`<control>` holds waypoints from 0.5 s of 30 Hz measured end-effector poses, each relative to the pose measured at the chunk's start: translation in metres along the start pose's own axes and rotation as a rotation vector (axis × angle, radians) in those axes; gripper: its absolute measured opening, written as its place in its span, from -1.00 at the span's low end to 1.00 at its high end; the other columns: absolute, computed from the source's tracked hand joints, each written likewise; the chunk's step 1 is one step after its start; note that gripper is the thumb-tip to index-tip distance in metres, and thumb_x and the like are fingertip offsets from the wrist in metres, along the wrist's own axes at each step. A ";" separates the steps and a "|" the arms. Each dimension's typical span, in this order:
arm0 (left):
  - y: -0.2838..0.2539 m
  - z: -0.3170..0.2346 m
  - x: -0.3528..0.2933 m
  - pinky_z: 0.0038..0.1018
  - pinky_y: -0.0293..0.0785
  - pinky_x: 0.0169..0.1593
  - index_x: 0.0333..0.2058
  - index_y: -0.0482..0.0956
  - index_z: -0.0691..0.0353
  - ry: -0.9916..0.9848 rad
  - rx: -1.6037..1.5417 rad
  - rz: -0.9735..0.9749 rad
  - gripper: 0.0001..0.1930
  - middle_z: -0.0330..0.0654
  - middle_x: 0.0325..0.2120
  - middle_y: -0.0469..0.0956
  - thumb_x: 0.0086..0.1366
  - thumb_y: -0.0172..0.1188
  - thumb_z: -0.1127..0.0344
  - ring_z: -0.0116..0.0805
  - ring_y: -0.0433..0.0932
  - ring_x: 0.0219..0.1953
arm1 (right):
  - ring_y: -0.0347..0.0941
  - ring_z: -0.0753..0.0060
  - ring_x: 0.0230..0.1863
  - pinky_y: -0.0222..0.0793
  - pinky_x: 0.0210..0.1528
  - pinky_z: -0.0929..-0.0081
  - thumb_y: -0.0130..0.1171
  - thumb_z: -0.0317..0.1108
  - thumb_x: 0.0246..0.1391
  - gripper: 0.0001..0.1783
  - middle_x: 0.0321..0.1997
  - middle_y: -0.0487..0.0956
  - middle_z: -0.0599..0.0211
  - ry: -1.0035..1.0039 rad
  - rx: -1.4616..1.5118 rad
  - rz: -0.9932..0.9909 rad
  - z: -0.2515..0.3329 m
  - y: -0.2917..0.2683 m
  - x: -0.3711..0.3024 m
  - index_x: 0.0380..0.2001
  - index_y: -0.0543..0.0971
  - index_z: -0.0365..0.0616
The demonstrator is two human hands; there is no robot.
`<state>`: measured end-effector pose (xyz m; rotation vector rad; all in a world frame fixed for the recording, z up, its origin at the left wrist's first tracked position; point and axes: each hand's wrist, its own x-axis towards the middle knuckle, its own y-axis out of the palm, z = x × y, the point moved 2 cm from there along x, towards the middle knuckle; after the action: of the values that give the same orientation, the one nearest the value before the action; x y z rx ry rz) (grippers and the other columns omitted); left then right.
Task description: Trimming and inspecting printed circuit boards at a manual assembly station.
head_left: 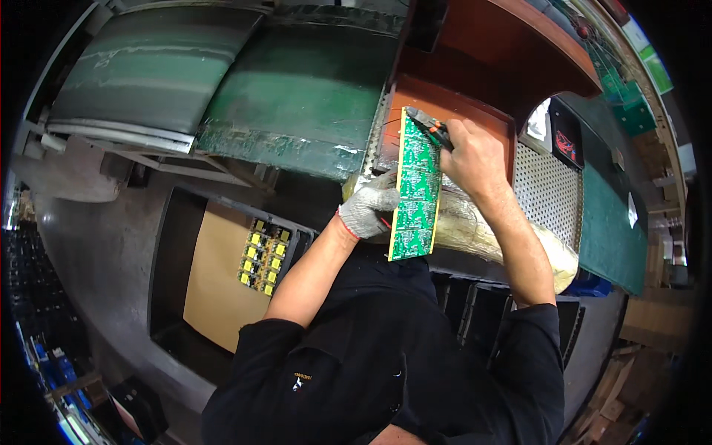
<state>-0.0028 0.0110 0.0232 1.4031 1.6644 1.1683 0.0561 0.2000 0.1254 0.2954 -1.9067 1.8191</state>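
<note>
A long green printed circuit board panel (417, 196) with yellowish edge strips is held upright in front of me, its soldered face towards me. My left hand (372, 204), in a pale knitted glove, grips the panel's left edge, and some of its fingers are hidden behind the board. Bare, my right hand (475, 154) is closed round a pair of side cutters (437, 131) with black and orange handles. The jaws of the cutters lie against the panel's top end. I cannot tell whether they are closed on anything.
Below left stands a black bin (167, 259) with brown cardboard and a board of yellow components (264, 256). Green-topped benches (297, 81) lie beyond. An orange-red hooded tray (475, 104) is ahead, a plastic-wrapped roll (475, 226) nearer, a perforated metal top (549, 185) and black tray (567, 133) right.
</note>
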 end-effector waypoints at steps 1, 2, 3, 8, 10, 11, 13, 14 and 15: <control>-0.004 0.000 -0.003 -0.27 0.62 0.21 0.38 0.40 0.20 0.036 0.006 -0.030 -0.27 -0.07 0.14 0.65 0.21 0.41 0.46 -0.16 0.71 0.04 | 0.57 0.14 -0.38 0.49 -0.31 0.24 0.33 -0.44 -0.13 -0.65 -0.32 0.65 0.27 -0.040 0.062 0.001 -0.002 0.007 0.003 -0.17 0.65 -0.10; -0.010 0.006 0.003 -0.27 0.62 0.20 0.39 0.39 0.20 0.086 0.068 -0.020 -0.26 -0.08 0.15 0.65 0.21 0.40 0.46 -0.18 0.71 0.04 | 0.57 0.19 -0.37 0.50 -0.29 0.27 0.37 -0.44 -0.12 -0.62 -0.30 0.67 0.28 -0.065 0.098 -0.039 -0.009 0.000 0.001 -0.12 0.67 -0.10; -0.021 0.004 -0.004 -0.27 0.62 0.19 0.39 0.38 0.21 0.166 0.144 -0.047 -0.25 -0.08 0.16 0.64 0.20 0.40 0.46 -0.20 0.70 0.04 | 0.58 0.25 -0.36 0.51 -0.28 0.31 0.41 -0.45 -0.10 -0.58 -0.28 0.69 0.30 -0.117 0.175 -0.077 -0.003 -0.007 0.006 -0.08 0.68 -0.09; -0.009 -0.015 -0.081 -0.13 0.52 0.30 0.39 0.36 0.36 0.355 -0.079 -0.095 -0.21 0.06 0.21 0.60 0.10 0.23 0.52 -0.05 0.65 0.14 | 0.66 0.22 -0.16 0.55 -0.10 0.41 0.30 -0.53 0.12 -0.60 -0.07 0.74 0.24 0.020 0.157 -0.122 -0.032 -0.014 -0.031 0.06 0.70 -0.15; -0.040 -0.039 -0.144 -0.08 0.51 0.32 0.42 0.31 0.39 0.413 -0.143 -0.141 -0.18 0.13 0.26 0.54 0.12 0.24 0.46 0.07 0.63 0.17 | 0.68 0.18 -0.16 0.58 -0.07 0.38 0.28 -0.42 0.25 -0.64 -0.04 0.75 0.18 0.048 0.069 -0.130 -0.050 -0.001 -0.051 0.11 0.68 -0.18; 0.007 -0.065 -0.169 -0.01 0.52 0.31 0.45 0.25 0.41 0.429 -0.037 -0.044 -0.14 0.19 0.31 0.48 0.15 0.28 0.37 0.14 0.64 0.16 | 0.69 0.10 -0.12 0.57 -0.05 0.33 0.26 -0.36 0.27 -0.63 -0.03 0.75 0.15 0.107 0.038 -0.067 -0.059 0.008 -0.062 0.11 0.67 -0.19; -0.031 -0.085 -0.249 0.03 0.52 0.31 0.46 0.20 0.41 0.457 0.004 -0.174 -0.15 0.21 0.36 0.41 0.21 0.28 0.30 0.13 0.61 0.20 | 0.69 0.04 -0.10 0.58 -0.04 0.28 0.26 -0.34 0.28 -0.63 -0.03 0.76 0.13 0.120 -0.019 -0.064 -0.080 0.034 -0.090 0.11 0.67 -0.19; -0.044 -0.095 -0.289 0.01 0.51 0.32 0.47 0.21 0.39 0.503 0.164 -0.361 -0.14 0.22 0.35 0.42 0.22 0.31 0.29 0.09 0.60 0.22 | 0.69 0.02 -0.10 0.58 -0.04 0.26 0.25 -0.31 0.29 -0.64 -0.03 0.76 0.12 0.146 -0.017 -0.035 -0.077 0.030 -0.098 0.10 0.68 -0.20; -0.057 -0.103 -0.328 -0.02 0.50 0.33 0.47 0.21 0.36 0.541 0.331 -0.547 -0.14 0.23 0.34 0.43 0.23 0.33 0.28 0.06 0.58 0.24 | 0.69 -0.01 -0.10 0.58 -0.04 0.24 0.25 -0.29 0.29 -0.63 -0.04 0.77 0.11 0.177 -0.011 -0.011 -0.075 0.028 -0.105 0.09 0.68 -0.21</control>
<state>-0.0497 -0.3329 -0.0095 0.7308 2.5109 1.0224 0.1478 0.2578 0.0500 0.1351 -1.7889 1.7650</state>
